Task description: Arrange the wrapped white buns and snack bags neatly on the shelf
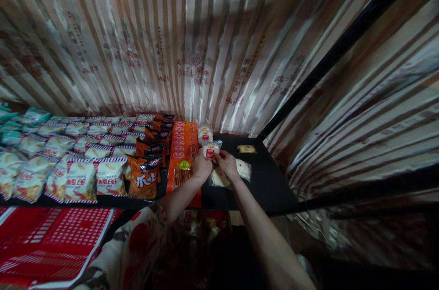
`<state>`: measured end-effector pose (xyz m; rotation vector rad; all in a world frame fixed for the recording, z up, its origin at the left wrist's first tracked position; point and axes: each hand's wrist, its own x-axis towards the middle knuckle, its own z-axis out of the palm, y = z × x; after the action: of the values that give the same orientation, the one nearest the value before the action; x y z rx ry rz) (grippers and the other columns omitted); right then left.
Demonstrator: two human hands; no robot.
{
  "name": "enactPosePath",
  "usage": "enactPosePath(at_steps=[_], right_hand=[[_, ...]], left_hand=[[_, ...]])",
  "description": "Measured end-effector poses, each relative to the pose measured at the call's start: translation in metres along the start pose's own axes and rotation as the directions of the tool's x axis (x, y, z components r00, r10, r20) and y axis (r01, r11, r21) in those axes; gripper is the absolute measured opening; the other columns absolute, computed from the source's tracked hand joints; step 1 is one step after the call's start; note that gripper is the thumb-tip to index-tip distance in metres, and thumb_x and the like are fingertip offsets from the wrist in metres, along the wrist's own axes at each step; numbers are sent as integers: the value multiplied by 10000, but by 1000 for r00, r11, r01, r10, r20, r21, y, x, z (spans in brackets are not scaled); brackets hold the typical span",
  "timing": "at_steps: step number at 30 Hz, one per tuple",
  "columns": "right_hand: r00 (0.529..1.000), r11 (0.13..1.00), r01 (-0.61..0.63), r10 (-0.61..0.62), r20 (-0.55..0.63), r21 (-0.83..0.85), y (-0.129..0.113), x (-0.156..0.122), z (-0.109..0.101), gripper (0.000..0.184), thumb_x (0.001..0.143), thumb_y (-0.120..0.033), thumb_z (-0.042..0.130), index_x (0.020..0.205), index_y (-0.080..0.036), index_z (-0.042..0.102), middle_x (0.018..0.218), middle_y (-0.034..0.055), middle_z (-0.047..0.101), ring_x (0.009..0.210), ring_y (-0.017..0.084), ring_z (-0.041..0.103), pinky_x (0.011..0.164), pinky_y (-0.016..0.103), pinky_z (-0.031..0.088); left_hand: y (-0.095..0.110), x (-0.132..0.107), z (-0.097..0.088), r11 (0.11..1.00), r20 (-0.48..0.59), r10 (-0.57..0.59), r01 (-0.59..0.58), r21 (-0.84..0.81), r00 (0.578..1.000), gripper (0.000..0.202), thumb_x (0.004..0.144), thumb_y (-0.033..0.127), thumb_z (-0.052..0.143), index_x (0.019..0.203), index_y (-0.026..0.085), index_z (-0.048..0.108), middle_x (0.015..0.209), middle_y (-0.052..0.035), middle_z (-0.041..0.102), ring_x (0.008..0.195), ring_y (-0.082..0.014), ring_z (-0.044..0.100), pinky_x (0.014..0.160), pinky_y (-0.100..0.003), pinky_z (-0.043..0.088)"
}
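The packet (210,150) we pinch sits between our left hand (203,165) and right hand (227,164), each grip closed on its edge, near the orange sheet (184,141) on the shelf (270,175).

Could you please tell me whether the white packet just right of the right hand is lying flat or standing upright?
Lying flat: the white packet rests broad side up on the black surface.

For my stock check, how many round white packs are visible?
4: one pack in both hands, another pack behind, two packs beside the right wrist; more may be hidden.
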<state>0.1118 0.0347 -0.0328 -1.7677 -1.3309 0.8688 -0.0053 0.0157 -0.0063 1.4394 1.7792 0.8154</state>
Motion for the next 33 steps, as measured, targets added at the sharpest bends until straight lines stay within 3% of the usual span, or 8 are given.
enactPosePath(at_steps=[12, 19, 28, 33], right_hand=[[999, 990, -51, 49, -14, -135, -4, 27, 4, 205, 813, -269, 521, 840, -153, 688, 781, 58, 731, 704, 161, 692, 627, 212, 495], [999, 989, -53, 53, 3, -137, 4, 35, 10, 206, 811, -258, 507, 787, -156, 685, 729, 39, 723, 641, 136, 680, 584, 192, 484], [999, 970, -55, 52, -16, -237, 5, 46, 13, 228, 819, -258, 504, 775, -149, 699, 716, 48, 719, 653, 134, 670, 587, 187, 454], [999, 954, -41, 34, -27, -296, -1, 51, 13, 232, 813, -280, 522, 762, -155, 711, 695, 50, 715, 656, 140, 664, 583, 191, 439]], left_hand=[[5, 21, 5, 998, 29, 41, -42, 39, 999, 344, 814, 147, 485, 1149, 174, 561, 1112, -116, 654, 1023, -229, 615, 828, -291, 458], [-1, 24, 15, 993, 55, 99, -102, 51, 994, 336, 814, 99, 474, 1133, 141, 572, 1175, -132, 615, 1113, -222, 568, 924, -301, 432], [-4, 24, 22, 987, 83, 154, -158, 43, 985, 555, 757, 0, 437, 1296, 125, 477, 1402, -138, 440, 1301, -210, 406, 1073, -302, 327], [-4, 28, 24, 987, 105, 145, -151, 47, 984, 586, 766, 5, 423, 1335, 143, 440, 1389, -128, 461, 1286, -207, 428, 1074, -308, 324]])
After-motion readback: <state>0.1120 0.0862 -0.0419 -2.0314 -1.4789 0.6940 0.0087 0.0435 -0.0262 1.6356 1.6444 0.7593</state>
